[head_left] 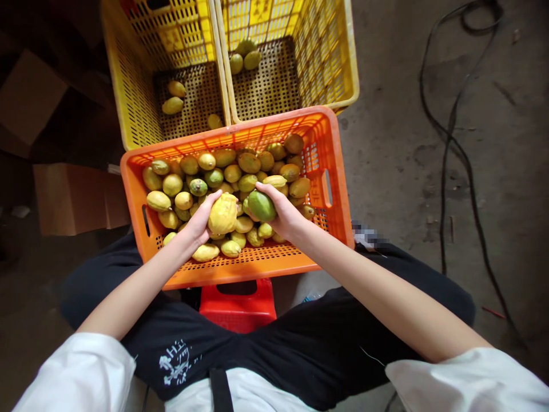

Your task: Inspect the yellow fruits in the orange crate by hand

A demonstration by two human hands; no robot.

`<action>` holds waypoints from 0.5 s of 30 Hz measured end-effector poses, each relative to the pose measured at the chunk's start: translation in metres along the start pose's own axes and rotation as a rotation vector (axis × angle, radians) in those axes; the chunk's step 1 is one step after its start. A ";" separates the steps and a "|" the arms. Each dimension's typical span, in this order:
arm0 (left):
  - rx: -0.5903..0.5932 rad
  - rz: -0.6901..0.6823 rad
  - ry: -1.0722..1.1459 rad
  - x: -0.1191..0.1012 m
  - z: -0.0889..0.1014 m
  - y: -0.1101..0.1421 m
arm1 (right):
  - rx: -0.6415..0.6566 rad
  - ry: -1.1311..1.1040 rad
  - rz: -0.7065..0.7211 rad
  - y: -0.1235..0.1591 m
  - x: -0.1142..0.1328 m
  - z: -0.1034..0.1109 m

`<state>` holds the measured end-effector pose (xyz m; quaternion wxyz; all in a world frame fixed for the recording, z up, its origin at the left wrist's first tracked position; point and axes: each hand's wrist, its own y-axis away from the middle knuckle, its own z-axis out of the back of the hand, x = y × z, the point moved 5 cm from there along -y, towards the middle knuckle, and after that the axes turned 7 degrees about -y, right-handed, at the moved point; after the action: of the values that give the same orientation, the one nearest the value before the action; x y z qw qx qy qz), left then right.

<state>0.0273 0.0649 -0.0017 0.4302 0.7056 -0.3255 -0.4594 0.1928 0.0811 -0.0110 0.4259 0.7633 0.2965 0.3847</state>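
Observation:
My left hand (205, 220) is closed around a large, lumpy yellow lemon (223, 214). Beside it, my right hand (281, 209) grips a smooth green lemon (262, 206), with its thumb along the top. Both fruits are held over an orange plastic crate (257, 266) that stands in front of me. Many yellow and greenish lemons (249, 162) lie spread across the crate's bottom. The fingers under each held fruit are partly hidden.
Behind the orange crate stand two yellow crates, the left one (128, 86) and the right one (326, 63), each with a few lemons inside. A red stool (238, 315) is between my legs. Cardboard boxes (77, 197) are at left, and a black cable (450, 137) runs over the floor at right.

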 end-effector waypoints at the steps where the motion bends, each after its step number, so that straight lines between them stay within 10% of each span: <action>1: 0.005 0.007 -0.001 -0.001 -0.002 0.001 | -0.009 -0.010 -0.009 0.000 0.000 0.000; 15: 0.064 0.035 0.017 0.002 0.005 -0.004 | -0.047 -0.010 -0.014 -0.012 -0.008 0.004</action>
<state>0.0237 0.0639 -0.0074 0.4181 0.7171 -0.3485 -0.4353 0.1908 0.0781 -0.0254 0.4478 0.7529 0.2905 0.3850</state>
